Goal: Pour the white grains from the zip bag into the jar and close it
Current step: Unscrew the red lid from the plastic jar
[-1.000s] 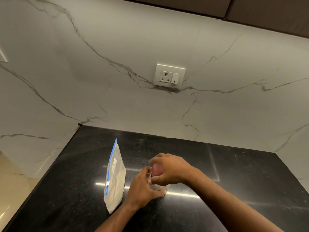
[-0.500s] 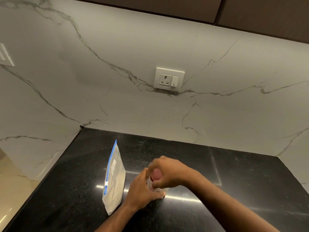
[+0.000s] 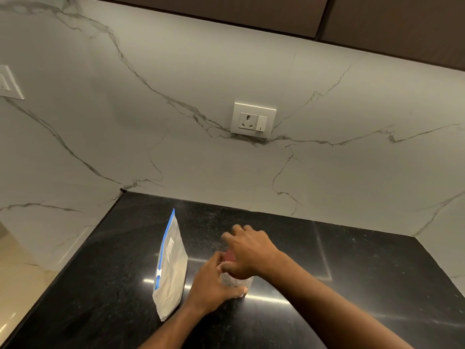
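A clear zip bag [image 3: 170,270] with a blue zip strip stands upright on the black counter [image 3: 352,268], holding white grains in its lower half. Just right of it stands a small clear jar [image 3: 235,282] with a red lid [image 3: 229,255]. My left hand [image 3: 214,285] is wrapped around the jar's body. My right hand [image 3: 249,250] sits on top of the lid, thumb and palm gripping it, fingers spread out. Most of the jar is hidden by both hands.
A white marble wall rises behind the counter, with a socket and switch plate [image 3: 253,120] above the jar. Another switch plate [image 3: 7,83] is on the left wall. The counter's left edge [image 3: 50,280] drops off beside the bag.
My right hand has turned on the lid and its fingers have spread out. The left hand stays on the jar. The bag has not moved.
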The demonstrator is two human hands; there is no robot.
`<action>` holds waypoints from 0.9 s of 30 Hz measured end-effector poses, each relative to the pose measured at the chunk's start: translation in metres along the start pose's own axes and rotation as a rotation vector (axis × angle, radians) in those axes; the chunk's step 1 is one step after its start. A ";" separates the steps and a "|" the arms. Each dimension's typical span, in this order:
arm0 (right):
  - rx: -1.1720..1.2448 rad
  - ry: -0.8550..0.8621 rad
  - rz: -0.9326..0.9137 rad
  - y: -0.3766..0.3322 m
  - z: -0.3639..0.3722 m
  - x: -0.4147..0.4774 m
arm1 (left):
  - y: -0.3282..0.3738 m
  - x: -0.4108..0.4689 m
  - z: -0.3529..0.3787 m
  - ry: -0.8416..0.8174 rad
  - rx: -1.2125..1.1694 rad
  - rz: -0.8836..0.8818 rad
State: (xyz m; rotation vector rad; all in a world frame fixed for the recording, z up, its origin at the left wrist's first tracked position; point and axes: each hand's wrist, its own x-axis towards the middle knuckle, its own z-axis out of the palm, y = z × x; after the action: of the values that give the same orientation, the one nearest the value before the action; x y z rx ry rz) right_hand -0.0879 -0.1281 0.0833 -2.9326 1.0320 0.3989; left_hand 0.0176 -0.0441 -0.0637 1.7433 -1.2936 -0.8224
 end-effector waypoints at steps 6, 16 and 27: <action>-0.024 -0.072 0.086 0.001 0.012 -0.001 | 0.006 -0.004 -0.004 -0.002 -0.014 -0.005; 0.173 0.097 -0.196 0.030 -0.002 -0.030 | 0.002 -0.003 -0.003 -0.007 -0.030 0.032; 0.877 0.518 0.623 0.052 0.145 -0.079 | 0.004 -0.005 0.000 0.037 -0.052 0.051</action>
State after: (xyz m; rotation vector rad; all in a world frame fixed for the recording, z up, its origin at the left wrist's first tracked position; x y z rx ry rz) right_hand -0.2132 -0.1073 -0.0338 -1.9029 1.6161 -0.6941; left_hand 0.0148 -0.0398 -0.0600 1.6703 -1.2756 -0.7849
